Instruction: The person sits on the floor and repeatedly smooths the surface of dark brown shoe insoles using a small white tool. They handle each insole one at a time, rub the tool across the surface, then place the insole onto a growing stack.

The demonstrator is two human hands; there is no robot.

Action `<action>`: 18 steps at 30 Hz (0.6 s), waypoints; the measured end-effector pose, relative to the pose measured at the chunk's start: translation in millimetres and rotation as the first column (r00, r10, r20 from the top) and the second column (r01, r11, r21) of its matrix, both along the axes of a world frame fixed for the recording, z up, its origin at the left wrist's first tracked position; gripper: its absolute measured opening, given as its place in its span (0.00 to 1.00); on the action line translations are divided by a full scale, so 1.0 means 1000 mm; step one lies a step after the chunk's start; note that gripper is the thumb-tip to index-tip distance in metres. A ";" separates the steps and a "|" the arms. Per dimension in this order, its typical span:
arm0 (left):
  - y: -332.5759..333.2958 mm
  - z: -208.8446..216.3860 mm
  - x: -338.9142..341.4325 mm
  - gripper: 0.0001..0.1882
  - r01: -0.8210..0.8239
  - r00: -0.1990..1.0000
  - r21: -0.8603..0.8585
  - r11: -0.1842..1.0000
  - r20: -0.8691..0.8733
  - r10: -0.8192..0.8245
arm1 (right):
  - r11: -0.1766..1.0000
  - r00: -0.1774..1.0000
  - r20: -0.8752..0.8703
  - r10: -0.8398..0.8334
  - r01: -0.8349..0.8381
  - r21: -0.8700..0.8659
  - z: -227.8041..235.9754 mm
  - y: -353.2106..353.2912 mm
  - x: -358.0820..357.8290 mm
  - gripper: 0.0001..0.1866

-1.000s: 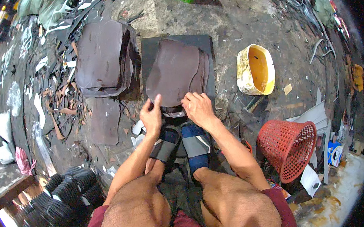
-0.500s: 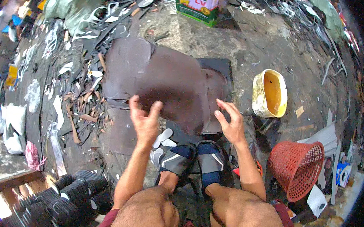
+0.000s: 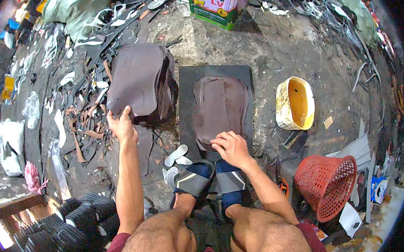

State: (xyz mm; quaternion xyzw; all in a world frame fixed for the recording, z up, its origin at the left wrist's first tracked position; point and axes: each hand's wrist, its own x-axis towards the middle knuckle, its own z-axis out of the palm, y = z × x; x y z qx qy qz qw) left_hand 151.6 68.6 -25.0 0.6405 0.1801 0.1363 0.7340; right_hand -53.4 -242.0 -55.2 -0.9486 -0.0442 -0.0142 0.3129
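One left pile: dark brown sheets with rounded corners, heaped high on the floor, their uneven edges showing along the right side.
Right pile: similar brown sheets, stacked lower and not quite lined up, lay in front of the feet on a black board that stuck out around them.
Left hand: reached forward to the left pile, thumb and fingers parted and touching its near left corner; whether they pinched a sheet, I could not tell.
Right hand: bent over the near edge of the right pile, fingers curled and touching it; whether they grasped a sheet there, I could not tell.
Feet: dark slippers with pale stripes, worn over navy socks, stood just short of the board.
Pale cutouts: small rounded pieces lay beside the left slipper.
Tub: whitish, smeared, yellow inside, stood on the floor well to the right of the board.
Basket: red, full of holes, tipped over near the right knee.
Tin: green, white and red, stood beyond the board.
Scraps: brown, black and white strips littered the floor left of the left pile.
Black soles: stood in packed rows at lower left.
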 end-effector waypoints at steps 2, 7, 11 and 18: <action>-0.011 0.005 -0.001 0.39 -0.015 1.000 0.073 0.997 0.014 0.014 | 0.930 0.929 -0.165 -0.330 0.350 0.111 -0.005 -0.021 0.016 0.08; -0.014 0.037 -0.045 0.38 -0.194 0.971 -0.154 0.969 -0.168 0.168 | 0.381 0.536 0.035 -0.844 0.551 0.743 0.083 -0.101 0.041 0.09; -0.016 0.008 -0.115 0.23 0.122 0.993 0.469 0.875 -0.051 -0.111 | 0.411 0.696 0.061 -0.715 0.349 0.842 0.183 -0.075 0.007 0.22; -0.031 -0.053 -0.179 0.19 0.540 0.806 0.813 0.218 -0.426 -0.411 | 0.398 0.872 0.190 -0.451 0.005 0.917 0.228 -0.065 -0.045 0.31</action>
